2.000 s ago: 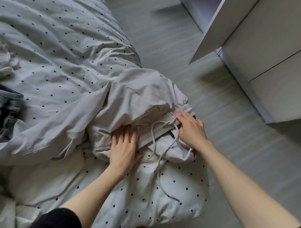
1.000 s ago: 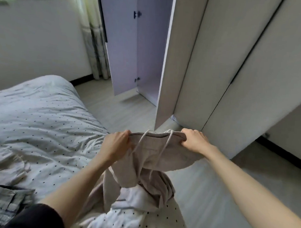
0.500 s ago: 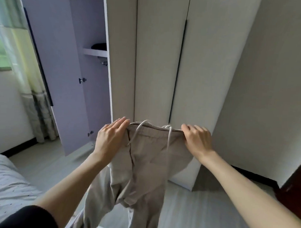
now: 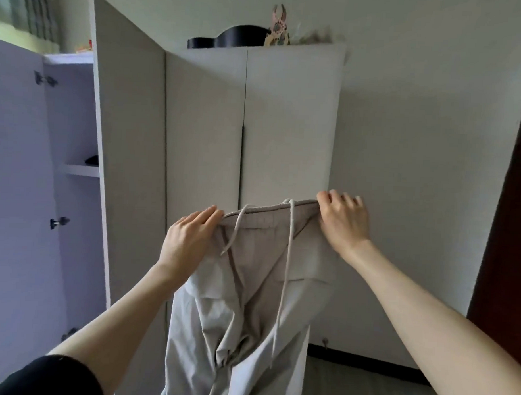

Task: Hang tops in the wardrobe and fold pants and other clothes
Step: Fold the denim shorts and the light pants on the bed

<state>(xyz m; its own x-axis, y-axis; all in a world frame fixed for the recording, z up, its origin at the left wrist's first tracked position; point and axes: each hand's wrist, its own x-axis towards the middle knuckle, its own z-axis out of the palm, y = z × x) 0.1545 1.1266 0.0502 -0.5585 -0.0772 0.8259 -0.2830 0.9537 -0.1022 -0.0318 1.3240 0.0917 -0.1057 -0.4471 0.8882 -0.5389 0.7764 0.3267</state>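
Left hand [image 4: 190, 239] and right hand [image 4: 342, 219] pinch my beige pants [image 4: 249, 300] by the waistband, hanging before the wardrobe [image 4: 203, 121].

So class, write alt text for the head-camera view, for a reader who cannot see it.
Two hands, left and right, hold up beige drawstring pants by the waistband before a white wardrobe with one door open.

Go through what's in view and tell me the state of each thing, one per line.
Beige pants: held up by the waistband, legs hanging.
Drawstring: untied, dangling.
Left hand: holds the waistband's left end.
Right hand: grips the waistband's right end.
Left wardrobe door: open.
Right wardrobe doors: closed.
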